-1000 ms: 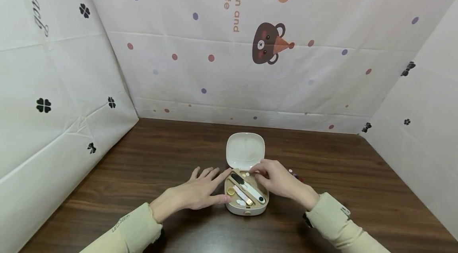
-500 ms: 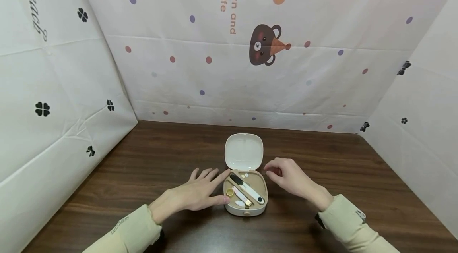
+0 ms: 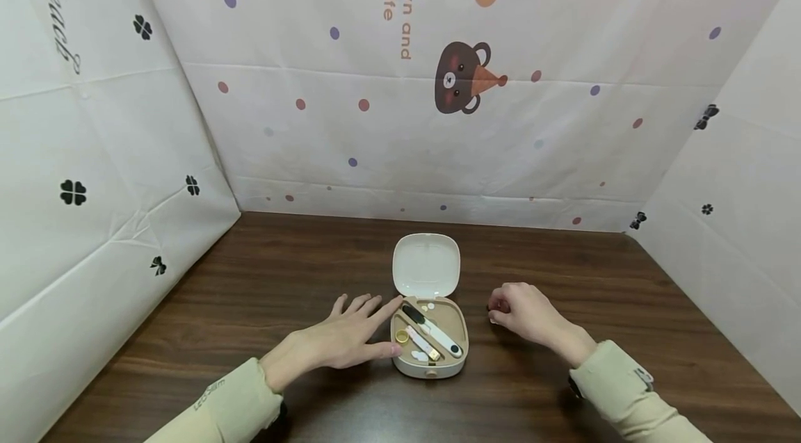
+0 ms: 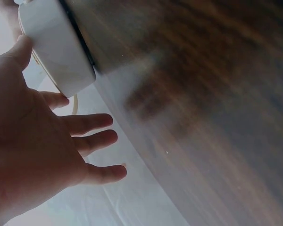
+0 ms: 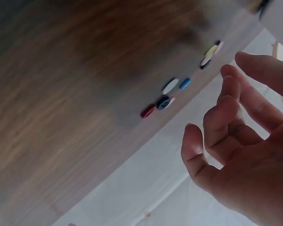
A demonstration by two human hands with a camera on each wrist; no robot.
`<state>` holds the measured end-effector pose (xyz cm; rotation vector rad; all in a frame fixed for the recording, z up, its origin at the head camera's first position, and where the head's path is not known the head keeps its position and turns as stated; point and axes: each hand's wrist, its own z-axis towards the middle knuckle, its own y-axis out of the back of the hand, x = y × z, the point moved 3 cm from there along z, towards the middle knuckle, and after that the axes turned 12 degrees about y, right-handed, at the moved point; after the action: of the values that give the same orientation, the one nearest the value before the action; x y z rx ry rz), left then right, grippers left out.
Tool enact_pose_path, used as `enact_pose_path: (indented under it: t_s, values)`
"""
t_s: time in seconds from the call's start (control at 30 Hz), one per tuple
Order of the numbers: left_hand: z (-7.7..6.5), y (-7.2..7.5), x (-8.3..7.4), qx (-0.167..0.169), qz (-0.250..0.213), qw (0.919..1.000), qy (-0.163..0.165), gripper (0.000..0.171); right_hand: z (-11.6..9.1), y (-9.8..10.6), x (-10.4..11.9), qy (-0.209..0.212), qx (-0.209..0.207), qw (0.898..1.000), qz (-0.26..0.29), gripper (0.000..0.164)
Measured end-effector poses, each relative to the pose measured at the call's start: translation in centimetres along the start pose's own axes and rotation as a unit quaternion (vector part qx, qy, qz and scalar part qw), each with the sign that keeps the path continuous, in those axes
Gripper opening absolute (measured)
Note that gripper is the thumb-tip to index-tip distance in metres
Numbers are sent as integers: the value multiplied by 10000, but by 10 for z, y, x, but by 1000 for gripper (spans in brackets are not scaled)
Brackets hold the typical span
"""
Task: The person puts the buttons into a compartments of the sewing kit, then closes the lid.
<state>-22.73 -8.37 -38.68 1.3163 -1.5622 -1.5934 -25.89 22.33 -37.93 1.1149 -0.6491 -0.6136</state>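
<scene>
A small white sewing box (image 3: pixel 432 370) stands on the table with its lid (image 3: pixel 427 266) raised. In its tan insert lie a long white tool with a dark end (image 3: pixel 441 337), a gold thimble-like ring (image 3: pixel 402 336), a slim pink-and-white piece with a gold end (image 3: pixel 422 343) and small white bits. My left hand (image 3: pixel 343 339) has its fingers spread; thumb and forefinger touch the box's left side. My right hand (image 3: pixel 532 314) hovers right of the box, fingers loosely bent, with nothing visible between them. Several coloured buttons (image 5: pixel 170 86) lie near it in the right wrist view.
Dark wood table (image 3: pixel 300 262) surrounds the box. White printed sheets (image 3: pixel 338 123) hang behind it and along both sides.
My right hand has left the inside of the box and moved right over the table, towards where the buttons lie. The left hand stays at the box.
</scene>
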Motion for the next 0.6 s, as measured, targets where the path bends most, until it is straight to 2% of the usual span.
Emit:
enact_pose_path:
  t_s: [0.2, 0.6]
  values:
    - [0, 0, 1, 1, 31, 10000, 7, 84, -2, -1, -4, -250, 150, 9996, 65, 14]
    - [1, -1, 1, -55, 37, 10000, -46, 83, -1, -4, -4, -377, 356, 9986, 47, 14]
